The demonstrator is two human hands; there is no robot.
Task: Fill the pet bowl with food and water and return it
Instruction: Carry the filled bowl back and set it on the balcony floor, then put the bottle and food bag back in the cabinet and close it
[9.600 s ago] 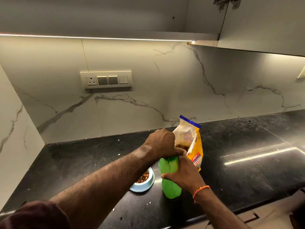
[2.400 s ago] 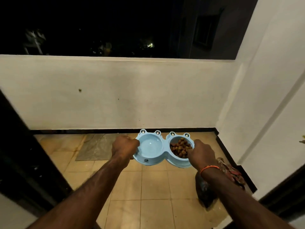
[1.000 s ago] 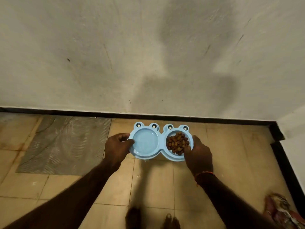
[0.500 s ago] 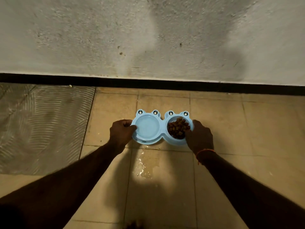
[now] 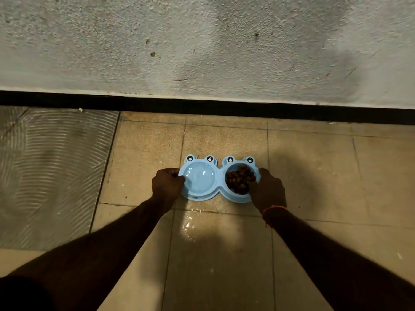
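A light blue double pet bowl (image 5: 217,191) with frog eyes on its far rim sits low over the tan floor tiles. Its left cup (image 5: 198,179) holds water and its right cup holds brown kibble (image 5: 240,178). My left hand (image 5: 167,184) grips the bowl's left rim with curled fingers. My right hand (image 5: 267,189), an orange thread at its wrist, grips the right rim. Whether the bowl's base touches the floor I cannot tell.
A rough white wall (image 5: 202,41) with a black skirting strip (image 5: 202,106) stands just beyond the bowl. A grey ribbed mat (image 5: 51,171) lies on the floor to the left. A small wet patch (image 5: 190,225) glistens on the tile in front of the bowl.
The bowl has come down toward the floor with both hands on it, and the view has closed in on the tiles. The grips are unchanged.
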